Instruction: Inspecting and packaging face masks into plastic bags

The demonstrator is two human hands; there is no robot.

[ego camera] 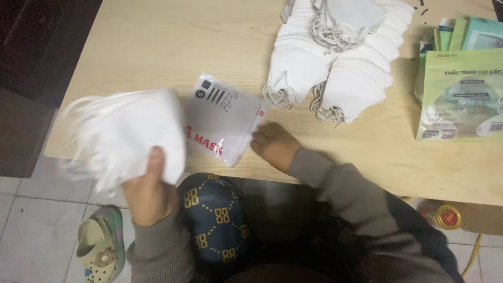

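Left hand [148,191] clamped on blurred stack of white folded face masks [126,133]; right hand [273,145] curled, fingertips touching clear printed plastic pouch [222,119] at three o'clock, grip unclear.

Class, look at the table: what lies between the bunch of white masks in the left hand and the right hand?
In the head view, a clear plastic packet lies flat between them; the right hand touches its edge.

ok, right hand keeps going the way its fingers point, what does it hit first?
The right hand points left and already touches the clear plastic pouch. Beyond that, probably the white mask stack in the left hand, though depth is unclear.
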